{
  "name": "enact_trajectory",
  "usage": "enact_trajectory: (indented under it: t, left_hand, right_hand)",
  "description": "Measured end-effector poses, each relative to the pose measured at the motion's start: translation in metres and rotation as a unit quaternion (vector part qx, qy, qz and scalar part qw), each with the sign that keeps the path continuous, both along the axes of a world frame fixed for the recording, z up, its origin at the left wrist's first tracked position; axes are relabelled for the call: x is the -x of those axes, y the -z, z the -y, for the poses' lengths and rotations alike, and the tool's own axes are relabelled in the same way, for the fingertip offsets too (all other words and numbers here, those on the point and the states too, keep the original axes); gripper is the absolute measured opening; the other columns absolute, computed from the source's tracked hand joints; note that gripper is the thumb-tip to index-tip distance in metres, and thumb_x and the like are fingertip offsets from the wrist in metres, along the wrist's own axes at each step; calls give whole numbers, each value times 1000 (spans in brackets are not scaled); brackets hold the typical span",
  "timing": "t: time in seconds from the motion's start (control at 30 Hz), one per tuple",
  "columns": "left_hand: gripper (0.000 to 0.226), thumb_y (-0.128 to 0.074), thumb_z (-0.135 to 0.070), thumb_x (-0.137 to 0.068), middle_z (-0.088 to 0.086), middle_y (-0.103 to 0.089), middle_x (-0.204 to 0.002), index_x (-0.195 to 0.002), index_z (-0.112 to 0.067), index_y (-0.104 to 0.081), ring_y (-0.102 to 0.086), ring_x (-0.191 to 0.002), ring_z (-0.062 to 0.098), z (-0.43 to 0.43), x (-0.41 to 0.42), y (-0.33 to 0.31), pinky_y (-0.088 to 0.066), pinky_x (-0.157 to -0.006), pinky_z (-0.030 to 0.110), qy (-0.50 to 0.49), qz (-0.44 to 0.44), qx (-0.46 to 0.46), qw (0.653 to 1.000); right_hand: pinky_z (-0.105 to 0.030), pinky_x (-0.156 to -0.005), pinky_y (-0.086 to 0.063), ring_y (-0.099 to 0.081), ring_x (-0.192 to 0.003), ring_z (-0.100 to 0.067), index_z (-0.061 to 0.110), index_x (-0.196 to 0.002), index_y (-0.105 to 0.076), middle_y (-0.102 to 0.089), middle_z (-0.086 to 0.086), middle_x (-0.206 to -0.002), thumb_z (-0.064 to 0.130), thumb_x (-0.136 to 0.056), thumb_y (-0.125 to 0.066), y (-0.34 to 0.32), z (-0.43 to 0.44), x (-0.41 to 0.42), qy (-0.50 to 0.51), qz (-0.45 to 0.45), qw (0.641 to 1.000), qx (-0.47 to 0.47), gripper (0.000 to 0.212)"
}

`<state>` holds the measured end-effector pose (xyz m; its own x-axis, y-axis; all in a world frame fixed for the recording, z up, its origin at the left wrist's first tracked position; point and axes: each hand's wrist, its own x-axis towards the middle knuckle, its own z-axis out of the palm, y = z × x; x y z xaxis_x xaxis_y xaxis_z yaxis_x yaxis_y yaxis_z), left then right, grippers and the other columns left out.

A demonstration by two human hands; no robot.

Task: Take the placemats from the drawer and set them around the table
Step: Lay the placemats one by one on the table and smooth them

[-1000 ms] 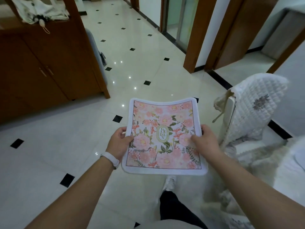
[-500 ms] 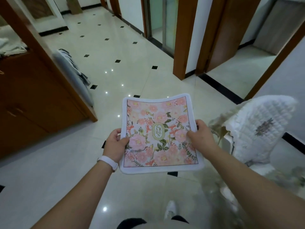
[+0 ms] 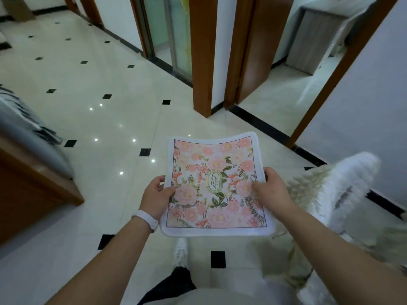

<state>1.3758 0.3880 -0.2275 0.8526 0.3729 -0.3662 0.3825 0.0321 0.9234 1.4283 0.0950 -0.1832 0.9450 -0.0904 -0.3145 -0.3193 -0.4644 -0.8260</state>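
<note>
1. Placemat (image 3: 217,164): held in the air before the body, above the floor (image 3: 110,119), print up. No table in view.
2. Left hand (image 3: 155,195) pinches the left edge, thumb on top, fingers under. Right hand (image 3: 272,190) does the same at the right edge.
3. Step, as judged: carrying to the table. Keep both grips level and lightly taut so the sheet doesn't fold, and pass clear of the chair (image 3: 334,188) at right.
4. Mat: thin, limp, squarish, with rounded corners, a white border, pink floral print and an oval "GARDEN" emblem. Far edge dips slightly. One or several stacked: cannot tell.
5. Chair: white quilted cover, blurred. Floor: glossy cream tile with black diamond insets.
</note>
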Motion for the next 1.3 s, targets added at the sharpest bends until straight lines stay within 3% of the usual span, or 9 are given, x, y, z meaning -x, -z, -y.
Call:
enact_trajectory:
  t: [0.1,0.33,0.43,0.57,0.7,0.8,0.97,1.07,1.3]
  left_hand:
    - [21,-64,-11,-88,4,-75,-91,-106,-22,-63,-73,-78,22,-22,-66,1,-60,-68,41,43,-2,9,999]
    - [20,-63,-7,-88,9,-74,-95,-102,-21,-63,-72,-84,29,-46,-207,-15,-59,-77,49,139,11,23,990]
    - [20,-63,-6,-88,6,-75,-91,-101,-21,-62,-72,-80,27,-36,-251,-16,-59,-74,47,173,15,23,985]
    - [20,-63,-4,-87,6,-75,-88,-99,-20,-63,-73,-77,26,-11,-301,-14,-59,-69,43,218,10,25,976]
    - [19,-62,-5,-87,6,-75,-87,-100,-19,-62,-73,-74,25,24,-354,-8,-58,-62,38,253,3,17,967]
    - [19,-63,-6,-88,8,-74,-93,-101,-19,-61,-73,-79,27,55,-399,-5,-59,-69,42,279,3,3,960]
    - [17,-62,-8,-90,5,-73,-94,-103,-19,-61,-72,-76,18,118,-479,-10,-58,-66,35,281,17,-38,959]
    - [15,-62,-13,-90,5,-74,-94,-104,-20,-62,-73,-75,17,162,-521,-17,-58,-64,34,290,9,-62,955]
    - [19,-61,-15,-92,8,-73,-99,-111,-16,-61,-73,-83,25,283,-593,-32,-59,-75,48,357,15,-44,933]
  right_hand:
    - [-38,-54,-61,-72,-70,-18,27,-105,-56,-70,5,-92,12,-87,-58,-5,-20,-41,46,-7,999,-1,24]
    - [-42,-61,-63,-74,-75,-18,35,-103,-54,-72,4,-97,18,-90,-58,-28,-40,-118,131,8,991,-32,22]
    - [-40,-67,-62,-72,-82,-16,29,-115,-53,-70,6,-104,18,-91,-59,-29,-35,-141,162,12,987,-5,27]
    - [-33,-59,-60,-71,-78,-13,30,-107,-55,-69,8,-98,17,-90,-58,-25,-13,-170,208,15,978,6,22]
    - [-28,-58,-56,-69,-80,-12,26,-110,-55,-68,8,-98,17,-90,-58,-10,18,-203,238,15,971,15,22]
    - [-31,-61,-58,-69,-82,-14,26,-107,-55,-68,7,-98,14,-89,-58,7,46,-240,256,6,967,-9,21]
    - [-15,-46,-48,-67,-75,-6,22,-113,-54,-66,9,-95,11,-90,-58,24,104,-317,275,12,960,-50,25]
    - [-20,-51,-50,-67,-76,-10,22,-113,-54,-66,6,-96,12,-90,-58,23,143,-350,284,4,956,-66,25]
    - [-26,-58,-54,-69,-81,-13,26,-112,-51,-66,6,-99,12,-90,-59,5,250,-390,342,20,937,-68,26]
